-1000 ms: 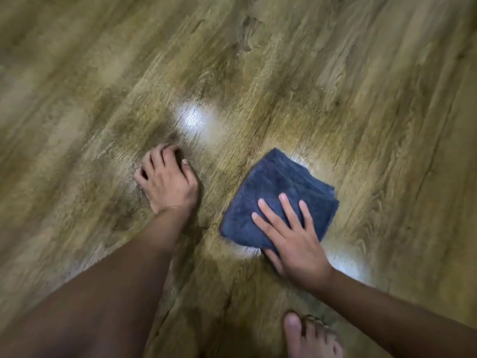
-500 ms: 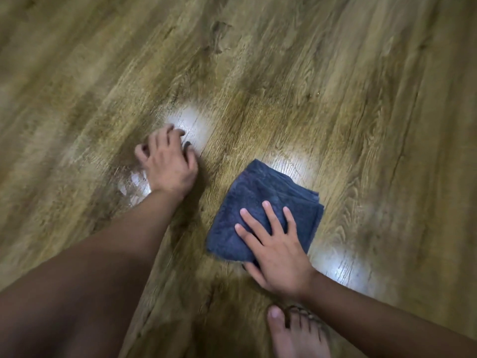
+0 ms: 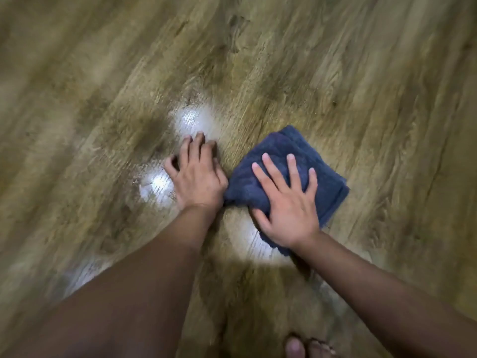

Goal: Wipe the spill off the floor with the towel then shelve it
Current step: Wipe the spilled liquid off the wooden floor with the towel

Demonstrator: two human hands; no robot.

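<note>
the wooden floor (image 3: 361, 73) fills the view, with long grain lines and a glossy finish; bright wet-looking patches (image 3: 157, 188) shine near its middle. the dark blue towel (image 3: 327, 182) lies folded in a rough square on the floor, just right of the middle. it looks soft, thick and light, so i judge it bends easily and is best taken by a folded edge. the right hand (image 3: 289, 202) presses flat on it, fingers straight and spread. the left hand (image 3: 197, 177) rests on the floor beside the towel, touching its left edge, fingers a little bent, holding nothing. bare toes (image 3: 296, 347) show at the bottom edge.
</note>
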